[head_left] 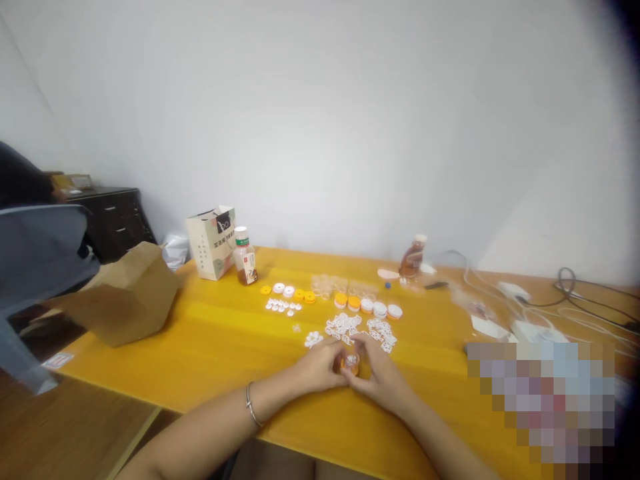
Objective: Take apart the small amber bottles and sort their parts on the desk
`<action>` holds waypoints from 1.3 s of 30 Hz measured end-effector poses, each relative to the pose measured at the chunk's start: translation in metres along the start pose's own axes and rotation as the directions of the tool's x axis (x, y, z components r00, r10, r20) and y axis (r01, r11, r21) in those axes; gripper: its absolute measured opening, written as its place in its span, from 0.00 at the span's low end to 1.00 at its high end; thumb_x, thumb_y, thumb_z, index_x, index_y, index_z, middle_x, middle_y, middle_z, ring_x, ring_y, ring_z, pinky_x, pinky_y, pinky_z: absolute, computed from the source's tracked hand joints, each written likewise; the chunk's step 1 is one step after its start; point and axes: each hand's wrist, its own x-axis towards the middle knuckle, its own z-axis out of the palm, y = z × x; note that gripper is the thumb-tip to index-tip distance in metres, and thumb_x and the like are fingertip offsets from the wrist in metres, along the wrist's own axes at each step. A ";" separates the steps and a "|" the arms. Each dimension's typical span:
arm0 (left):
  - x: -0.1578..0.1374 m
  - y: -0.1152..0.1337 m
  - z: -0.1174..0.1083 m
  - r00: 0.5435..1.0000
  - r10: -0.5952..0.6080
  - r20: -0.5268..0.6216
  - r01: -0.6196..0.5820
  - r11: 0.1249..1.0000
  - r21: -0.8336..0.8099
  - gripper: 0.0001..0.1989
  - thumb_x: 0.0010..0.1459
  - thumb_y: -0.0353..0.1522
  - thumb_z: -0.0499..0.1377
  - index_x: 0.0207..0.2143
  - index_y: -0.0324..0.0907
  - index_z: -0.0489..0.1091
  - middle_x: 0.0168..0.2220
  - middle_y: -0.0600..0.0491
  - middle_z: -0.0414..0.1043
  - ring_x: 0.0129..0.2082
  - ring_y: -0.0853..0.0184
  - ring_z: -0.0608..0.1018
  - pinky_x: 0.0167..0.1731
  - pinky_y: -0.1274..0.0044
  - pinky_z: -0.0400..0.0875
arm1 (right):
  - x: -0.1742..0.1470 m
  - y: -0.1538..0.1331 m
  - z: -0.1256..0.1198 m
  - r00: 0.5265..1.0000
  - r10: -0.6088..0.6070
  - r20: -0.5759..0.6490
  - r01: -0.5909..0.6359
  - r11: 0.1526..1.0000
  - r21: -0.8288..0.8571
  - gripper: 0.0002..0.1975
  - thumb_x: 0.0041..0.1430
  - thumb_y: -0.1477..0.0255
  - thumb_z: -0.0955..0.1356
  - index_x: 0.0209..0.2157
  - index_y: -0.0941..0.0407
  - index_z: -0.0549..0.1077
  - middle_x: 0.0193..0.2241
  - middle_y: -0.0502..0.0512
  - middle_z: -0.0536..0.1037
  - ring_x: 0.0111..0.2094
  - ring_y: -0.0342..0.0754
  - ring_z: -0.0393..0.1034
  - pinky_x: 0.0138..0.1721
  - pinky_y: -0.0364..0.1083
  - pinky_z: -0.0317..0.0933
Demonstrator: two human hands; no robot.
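Near the table's front edge, my left hand and my right hand meet around a small round piece. It has an orange rim and a clear, shiny top, and the fingers of both hands curl about its sides; its exact kind is blurred. Just beyond the fingertips lie a pile of flat white cut-out pieces and a second such pile. Small white pieces sit close to my left fingers. Farther back runs a row of orange and white round discs in stacks.
At the left stand a cardboard box, a paper bag and a labelled bottle. Yellow and white rings lie above small white knobs. A brown bottle stands behind; cables and a power strip lie right.
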 end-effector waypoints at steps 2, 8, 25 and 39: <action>0.000 0.000 0.000 1.000 -0.004 0.007 0.004 1.000 0.001 0.09 0.45 0.32 0.58 0.32 0.39 0.64 0.31 0.53 0.65 0.31 0.68 0.68 0.29 0.80 0.60 | 0.000 0.000 -0.001 1.000 -0.003 0.010 0.003 1.000 0.014 0.14 0.50 0.71 0.63 0.40 0.55 0.61 0.30 0.53 0.70 0.33 0.49 0.66 0.35 0.48 0.61; 0.001 -0.001 0.000 1.000 0.009 0.016 -0.009 1.000 0.022 0.10 0.45 0.33 0.59 0.31 0.39 0.64 0.31 0.53 0.65 0.30 0.68 0.68 0.28 0.81 0.60 | 0.000 -0.001 -0.002 0.999 -0.006 0.039 0.006 1.000 0.017 0.12 0.49 0.72 0.64 0.38 0.54 0.63 0.30 0.53 0.71 0.33 0.49 0.65 0.35 0.47 0.61; -0.001 -0.002 -0.002 1.000 0.018 0.000 -0.018 0.999 0.051 0.15 0.46 0.40 0.60 0.32 0.39 0.65 0.31 0.53 0.64 0.31 0.68 0.67 0.30 0.80 0.60 | 0.015 0.014 -0.018 0.947 0.129 -0.295 -0.100 0.989 0.112 0.12 0.53 0.65 0.62 0.39 0.56 0.60 0.28 0.52 0.70 0.29 0.46 0.66 0.33 0.44 0.61; -0.002 -0.005 0.001 0.999 0.045 0.027 -0.047 0.996 0.079 0.16 0.47 0.42 0.59 0.33 0.39 0.65 0.33 0.52 0.64 0.33 0.67 0.67 0.32 0.80 0.61 | 0.177 0.056 -0.002 0.912 0.401 -0.082 -0.409 0.880 -0.243 0.12 0.46 0.72 0.65 0.36 0.59 0.70 0.30 0.57 0.76 0.31 0.47 0.68 0.28 0.40 0.54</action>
